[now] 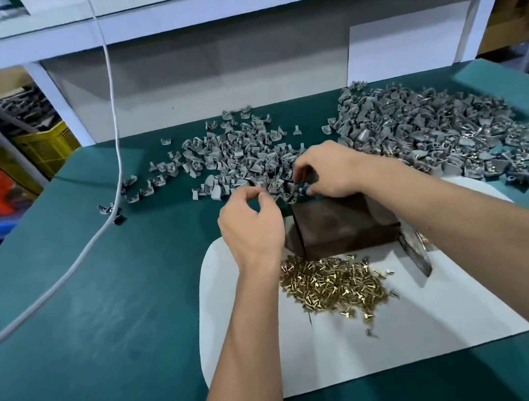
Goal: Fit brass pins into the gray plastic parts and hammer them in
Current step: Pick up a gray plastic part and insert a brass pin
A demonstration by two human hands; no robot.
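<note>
My right hand point(329, 172) reaches into the near edge of the middle heap of gray plastic parts point(236, 159), with thumb and fingers pinched on one gray part point(297, 176). My left hand point(251, 225) hovers just left of it with curled fingers, and a small brass-coloured pin point(259, 183) shows at their tips. Both hands are above the far edge of a dark metal block point(336, 223). A pile of loose brass pins point(335, 286) lies in front of the block on a white sheet point(314, 348). A hammer point(414, 247) rests to the right, partly under my right forearm.
A larger heap of gray parts point(436, 135), many showing brass, covers the back right of the green table point(100, 313). A white cable point(95, 234) runs down across the left side. A white shelf frame point(224, 2) stands behind. Crates point(47, 148) sit off the left.
</note>
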